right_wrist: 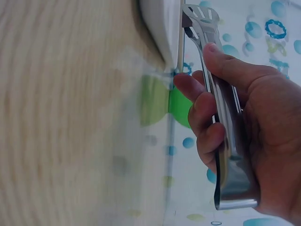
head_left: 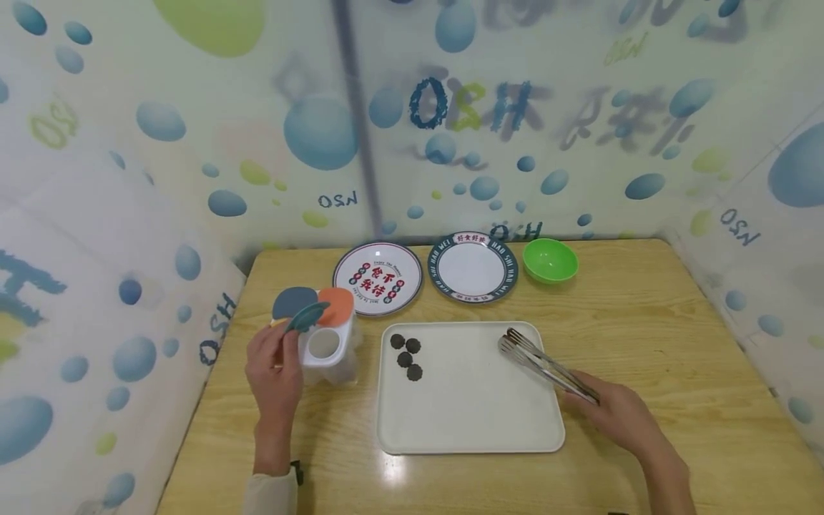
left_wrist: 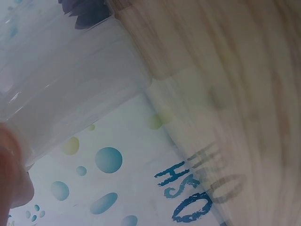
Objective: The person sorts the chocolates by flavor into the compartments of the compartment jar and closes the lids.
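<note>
My left hand (head_left: 275, 365) pinches a teal lid (head_left: 307, 317), tilted up beside an uncovered round opening of a clear, white-topped compartment box (head_left: 335, 366). A blue lid (head_left: 293, 302) and an orange lid (head_left: 337, 307) cover other compartments. In the left wrist view the box's translucent wall (left_wrist: 80, 80) shows, with something dark (left_wrist: 87, 12) at its top. My right hand (head_left: 614, 411) grips metal tongs (right_wrist: 230, 155), their slotted tips over the right part of a white tray (head_left: 473, 443). Several small dark scalloped pieces (head_left: 405, 359) lie on the tray's left side.
Behind the tray stand a plate with red lettering (head_left: 378, 279), a dark-rimmed plate (head_left: 473, 268) and a green bowl (head_left: 550, 260). Patterned walls (head_left: 322, 136) border the wooden table (head_left: 676, 343) at the back and sides.
</note>
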Motion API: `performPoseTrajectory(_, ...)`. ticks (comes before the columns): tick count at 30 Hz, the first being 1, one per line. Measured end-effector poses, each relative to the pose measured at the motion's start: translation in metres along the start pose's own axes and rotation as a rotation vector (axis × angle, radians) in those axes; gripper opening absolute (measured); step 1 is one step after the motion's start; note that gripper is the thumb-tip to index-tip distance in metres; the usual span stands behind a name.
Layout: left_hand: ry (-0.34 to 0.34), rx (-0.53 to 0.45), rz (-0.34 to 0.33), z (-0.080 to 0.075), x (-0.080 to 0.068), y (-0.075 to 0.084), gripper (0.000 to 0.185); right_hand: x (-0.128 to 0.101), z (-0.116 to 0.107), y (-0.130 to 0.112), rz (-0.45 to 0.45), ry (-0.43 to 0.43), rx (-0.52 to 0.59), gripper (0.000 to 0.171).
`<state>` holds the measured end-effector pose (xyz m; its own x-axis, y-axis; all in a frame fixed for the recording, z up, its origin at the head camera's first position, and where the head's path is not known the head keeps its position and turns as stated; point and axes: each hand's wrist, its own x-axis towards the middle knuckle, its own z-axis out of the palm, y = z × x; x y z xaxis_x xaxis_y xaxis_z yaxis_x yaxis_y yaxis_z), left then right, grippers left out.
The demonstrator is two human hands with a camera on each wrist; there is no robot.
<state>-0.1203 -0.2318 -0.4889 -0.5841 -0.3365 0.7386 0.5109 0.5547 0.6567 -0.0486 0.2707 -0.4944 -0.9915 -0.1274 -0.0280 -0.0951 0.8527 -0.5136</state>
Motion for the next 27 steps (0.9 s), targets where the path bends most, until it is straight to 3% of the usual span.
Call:
performPoseTrajectory(7,0.02,-0.001,0.011,-0.001,-0.002,0.0,0.021,0.015,0.003,-0.031,-0.07,0.013,0.034,0.048)
performPoseTrajectory(13,0.007,-0.006,0.02,0.0,0.0,0.001,0.02,0.034,0.01,-0.065,-0.194,0.028,0.106,0.045)
performPoseTrajectory(21,-0.016,0.004,0.012,-0.001,0.001,0.002,0.022,0.062,0.018,-0.115,-0.352,-0.018,0.194,0.04)
performPoseTrajectory(27,-0.027,-0.007,0.025,-0.003,0.002,0.003,0.023,0.079,0.027,-0.158,-0.436,-0.103,0.183,0.039)
